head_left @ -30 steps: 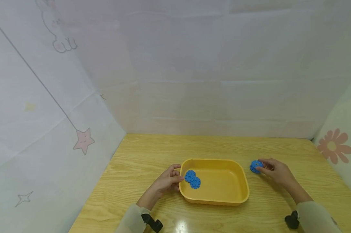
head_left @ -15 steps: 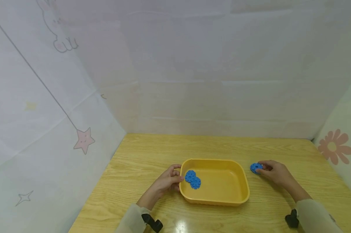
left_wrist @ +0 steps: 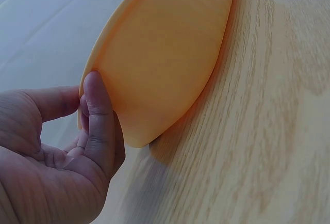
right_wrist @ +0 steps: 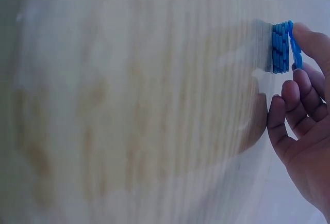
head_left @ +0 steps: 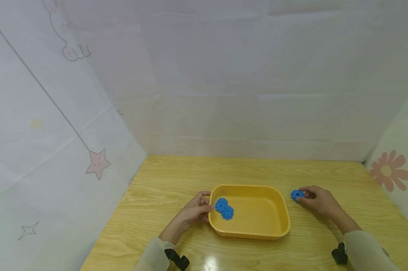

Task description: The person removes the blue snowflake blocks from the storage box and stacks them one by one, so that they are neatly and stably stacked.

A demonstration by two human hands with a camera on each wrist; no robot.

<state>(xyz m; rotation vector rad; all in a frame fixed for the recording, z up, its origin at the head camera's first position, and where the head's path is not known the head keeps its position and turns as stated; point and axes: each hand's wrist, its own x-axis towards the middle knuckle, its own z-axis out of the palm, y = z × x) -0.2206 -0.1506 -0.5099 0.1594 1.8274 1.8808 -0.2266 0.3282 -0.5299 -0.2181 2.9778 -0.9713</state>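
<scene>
My left hand (head_left: 192,209) grips the left rim of a yellow tray (head_left: 258,214), thumb over the edge. In the left wrist view the thumb and fingers pinch the wall of the tray (left_wrist: 165,53). Two overlapping blue notched discs (head_left: 227,213) lie inside, near its left end. Right of the tray, my right hand (head_left: 320,199) is at a stack of blue notched discs (head_left: 297,195) on the table. In the right wrist view it pinches a slightly tilted blue disc (right_wrist: 296,46) against the stack of discs (right_wrist: 280,47); the other fingers are bent beside it.
The wooden table (head_left: 177,169) ends at a pale cloth backdrop (head_left: 207,94) at the back and on both sides. A black wrist strap (head_left: 177,259) shows at the left sleeve and another black strap piece (head_left: 339,254) at the right.
The blue disc in my right hand has come down close against the stack. That hand has shifted slightly lower; my left hand and the tray hold still.
</scene>
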